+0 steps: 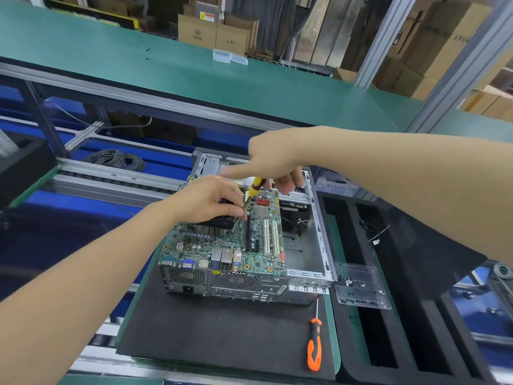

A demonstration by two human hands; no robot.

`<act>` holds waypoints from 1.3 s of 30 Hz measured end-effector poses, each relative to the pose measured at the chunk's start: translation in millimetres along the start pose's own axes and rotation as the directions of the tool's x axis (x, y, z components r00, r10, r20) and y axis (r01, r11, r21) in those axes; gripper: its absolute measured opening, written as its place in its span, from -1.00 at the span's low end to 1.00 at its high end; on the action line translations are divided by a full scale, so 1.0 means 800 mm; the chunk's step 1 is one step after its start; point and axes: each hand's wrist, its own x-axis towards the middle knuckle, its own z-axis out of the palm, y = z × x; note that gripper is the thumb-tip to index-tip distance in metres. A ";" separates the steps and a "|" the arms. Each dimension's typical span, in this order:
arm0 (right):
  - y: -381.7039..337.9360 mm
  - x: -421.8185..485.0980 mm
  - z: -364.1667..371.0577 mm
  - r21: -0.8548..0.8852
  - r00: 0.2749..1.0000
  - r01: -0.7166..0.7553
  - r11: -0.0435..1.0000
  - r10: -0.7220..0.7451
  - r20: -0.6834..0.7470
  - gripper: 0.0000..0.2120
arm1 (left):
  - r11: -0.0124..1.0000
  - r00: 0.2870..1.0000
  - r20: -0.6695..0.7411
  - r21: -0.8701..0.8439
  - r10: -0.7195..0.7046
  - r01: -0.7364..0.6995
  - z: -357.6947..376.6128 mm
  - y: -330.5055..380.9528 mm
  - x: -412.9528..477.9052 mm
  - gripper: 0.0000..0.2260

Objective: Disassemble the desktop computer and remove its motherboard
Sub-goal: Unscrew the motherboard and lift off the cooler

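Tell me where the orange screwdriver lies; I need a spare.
In the head view, the orange screwdriver lies on the black mat, lower right, in front of the computer case and below the clear tray.

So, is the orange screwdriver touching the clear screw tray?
Apart. The head view shows a strip of black mat between the orange screwdriver and the clear screw tray.

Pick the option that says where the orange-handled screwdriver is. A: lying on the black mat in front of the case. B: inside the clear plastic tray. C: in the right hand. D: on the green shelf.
A: the orange-handled screwdriver lies untouched on the black mat before the computer case, while the right hand grips a yellow-handled screwdriver.
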 end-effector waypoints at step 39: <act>-0.009 0.006 0.003 -0.508 0.896 0.337 0.793 -0.436 -0.085 -0.71 | 1.000 0.999 -0.044 0.016 -0.007 0.008 0.005 -0.008 0.001 -0.91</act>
